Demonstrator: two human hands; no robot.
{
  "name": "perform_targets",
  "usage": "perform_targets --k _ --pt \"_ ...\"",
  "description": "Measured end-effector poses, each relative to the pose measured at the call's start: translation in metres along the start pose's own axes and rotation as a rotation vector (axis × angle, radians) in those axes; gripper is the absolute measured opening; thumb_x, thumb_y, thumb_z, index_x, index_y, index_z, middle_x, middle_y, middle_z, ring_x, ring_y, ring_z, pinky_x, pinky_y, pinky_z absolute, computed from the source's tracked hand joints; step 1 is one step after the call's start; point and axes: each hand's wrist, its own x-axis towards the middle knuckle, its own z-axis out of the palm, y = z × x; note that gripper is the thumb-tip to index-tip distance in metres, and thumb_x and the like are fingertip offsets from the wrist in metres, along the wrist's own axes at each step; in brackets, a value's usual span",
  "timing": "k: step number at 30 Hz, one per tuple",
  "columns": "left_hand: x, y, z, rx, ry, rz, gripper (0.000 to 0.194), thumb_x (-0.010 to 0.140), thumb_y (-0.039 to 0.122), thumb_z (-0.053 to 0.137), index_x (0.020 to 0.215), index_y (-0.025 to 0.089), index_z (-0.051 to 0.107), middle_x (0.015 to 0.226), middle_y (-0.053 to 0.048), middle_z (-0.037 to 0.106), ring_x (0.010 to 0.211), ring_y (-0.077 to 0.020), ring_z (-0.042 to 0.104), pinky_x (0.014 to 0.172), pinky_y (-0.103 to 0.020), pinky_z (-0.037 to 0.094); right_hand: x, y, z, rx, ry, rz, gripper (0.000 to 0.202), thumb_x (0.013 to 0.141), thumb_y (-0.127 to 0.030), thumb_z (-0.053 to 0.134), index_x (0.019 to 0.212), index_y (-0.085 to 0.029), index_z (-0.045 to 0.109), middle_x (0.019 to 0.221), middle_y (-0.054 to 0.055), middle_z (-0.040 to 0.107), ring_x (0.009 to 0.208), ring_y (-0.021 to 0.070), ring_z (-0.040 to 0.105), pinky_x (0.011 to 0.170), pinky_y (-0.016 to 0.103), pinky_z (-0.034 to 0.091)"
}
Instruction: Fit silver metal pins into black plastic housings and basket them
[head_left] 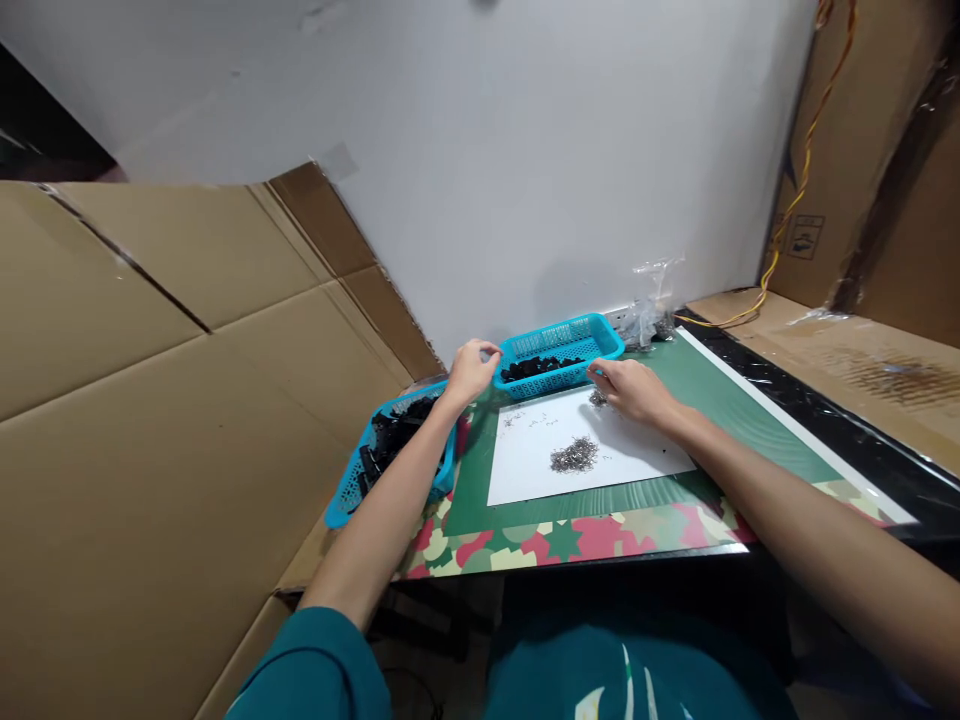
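Seemingly partway, with far basket part-filled, metal bits remaining. Cannot tell finger grip of left hand or right hand.

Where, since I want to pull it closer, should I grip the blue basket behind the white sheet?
Take the blue basket probably by its front rim, from the near side: its long edge faces you, with a wall behind and plastic bags by its right end.

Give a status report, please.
Left hand by far basket; right hand by its right end. Small pieces piled on white sheet. Left forearm partly hides nearer basket.
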Motion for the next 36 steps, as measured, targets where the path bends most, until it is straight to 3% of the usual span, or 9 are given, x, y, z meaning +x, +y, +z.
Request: perform_targets --k 3,6,13,17,23,27,31,33,36 --pt "-0.005 -0.031 -0.027 0.169 0.072 -0.264 0.027 0.098 0.027 0.060 0.108 0.022 0.084 0.116 -0.009 0.082 0.113 -0.0282 0.073 0.097 -0.036 0.056 -0.002 -0.010 -0.001 -0.004 -0.012 0.004 0.028 0.106 -0.024 0.047 0.101 -0.019 0.073 0.085 0.012 0.075 0.073 0.0237 0.064 0.061 0.032 0.022" --pt "-0.010 -0.057 -0.045 0.347 -0.057 -0.384 0.025 0.095 0.029 0.063 0.109 0.025 0.083 0.121 -0.010 0.081 0.118 -0.0316 0.073 0.094 -0.038 0.057 -0.003 -0.013 -0.003 0.121 -0.054 -0.013 0.026 0.102 -0.026 0.052 0.094 -0.018 0.076 0.084 0.012 0.075 0.071 0.0220 0.063 0.062 0.032 0.025" --pt "-0.030 -0.083 -0.044 0.440 -0.256 -0.367 0.030 0.088 0.037 0.074 0.114 0.025 0.080 0.120 -0.015 0.081 0.117 -0.0355 0.074 0.091 -0.039 0.057 -0.002 -0.002 -0.011 0.389 -0.387 -0.158 0.019 0.085 -0.027 0.067 0.085 -0.015 0.081 0.065 0.003 0.060 0.062 0.0163 0.050 0.059 0.031 0.029" --pt "-0.033 -0.083 -0.039 0.459 -0.222 -0.343 0.029 0.092 0.038 0.069 0.114 0.022 0.079 0.122 -0.017 0.079 0.122 -0.0372 0.072 0.097 -0.042 0.056 -0.003 -0.001 -0.009 0.393 -0.439 -0.173 0.018 0.082 -0.026 0.070 0.089 -0.015 0.083 0.064 -0.001 0.055 0.061 0.0146 0.047 0.058 0.030 0.028" --pt "-0.032 -0.084 -0.045 0.492 -0.109 -0.351 0.035 0.098 0.030 0.058 0.125 0.021 0.078 0.129 -0.019 0.077 0.125 -0.0384 0.071 0.103 -0.047 0.055 -0.001 0.002 0.004 0.330 -0.417 -0.145 0.017 0.081 -0.029 0.078 0.093 -0.019 0.086 0.071 0.001 0.065 0.065 0.0157 0.053 0.061 0.029 0.032" --pt "-0.028 -0.075 -0.053 0.321 0.142 -0.318 0.033 0.098 0.033 0.061 0.121 0.020 0.079 0.122 -0.017 0.080 0.117 -0.0378 0.073 0.099 -0.048 0.057 -0.001 0.000 0.006 0.295 -0.425 -0.122 0.011 0.083 -0.027 0.078 0.088 -0.021 0.085 0.077 0.003 0.071 0.071 0.0178 0.057 0.063 0.029 0.033" --pt "-0.023 -0.041 -0.051 -0.194 0.340 -0.154 0.029 0.096 0.032 0.062 0.113 0.015 0.078 0.103 -0.013 0.081 0.095 -0.0262 0.074 0.088 -0.037 0.058 -0.003 -0.006 0.002 0.242 -0.456 -0.144 0.009 0.088 -0.023 0.072 0.089 -0.020 0.081 0.086 0.005 0.075 0.078 0.0188 0.061 0.065 0.028 0.033" --pt "-0.026 -0.015 -0.042 -0.525 0.304 -0.081 0.033 0.100 0.038 0.059 0.116 0.014 0.075 0.097 -0.011 0.079 0.081 -0.0193 0.070 0.075 -0.029 0.056 -0.005 -0.008 0.002 0.205 -0.459 -0.164 0.010 0.091 -0.022 0.069 0.090 -0.020 0.078 0.090 0.005 0.076 0.080 0.0191 0.062 0.066 0.028 0.032" --pt "-0.038 0.025 -0.023 -0.874 0.129 -0.051 0.037 0.098 0.046 0.064 0.116 0.015 0.075 0.094 -0.009 0.077 0.065 -0.0120 0.058 0.060 -0.023 0.045 -0.007 -0.007 0.003 0.170 -0.461 -0.192 0.011 0.094 -0.019 0.065 0.093 -0.020 0.076 0.093 0.006 0.076 0.081 0.0194 0.062 0.066 0.029 0.031"
